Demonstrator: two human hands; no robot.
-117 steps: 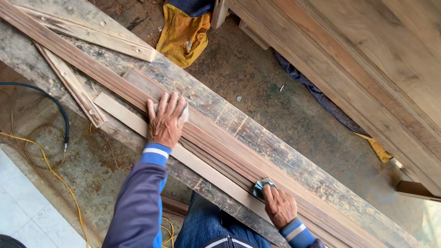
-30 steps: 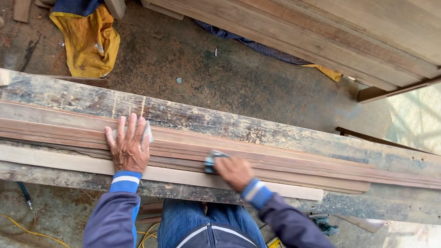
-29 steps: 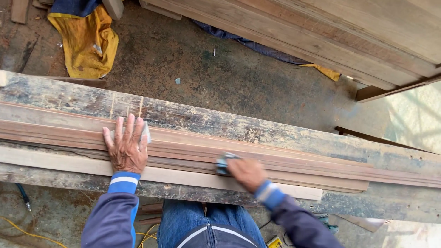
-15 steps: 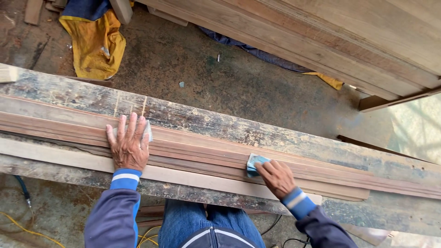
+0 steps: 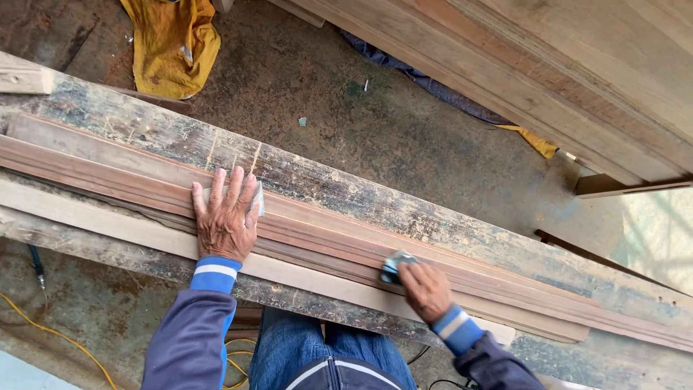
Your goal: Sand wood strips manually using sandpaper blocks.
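Head camera shows we are sliding our right hand [image 5: 426,290], pinching a sanding pad [image 5: 395,266], back along the long moulded wood strip [image 5: 325,235] toward our flat, spread left hand [image 5: 225,217].

A dusty concrete floor [image 5: 404,137] is stretching out beyond the weathered tabletop [image 5: 346,191], darkened with stains and small debris. A crumpled yellow cloth [image 5: 173,47] is lying on it at the far left. Broad wooden boards [image 5: 577,79] are leaning across the far right, a dark blue cloth [image 5: 433,87] peeking out beneath them. A yellow cable [image 5: 58,336] is trailing along the near floor. Daylight is washing in from the right.
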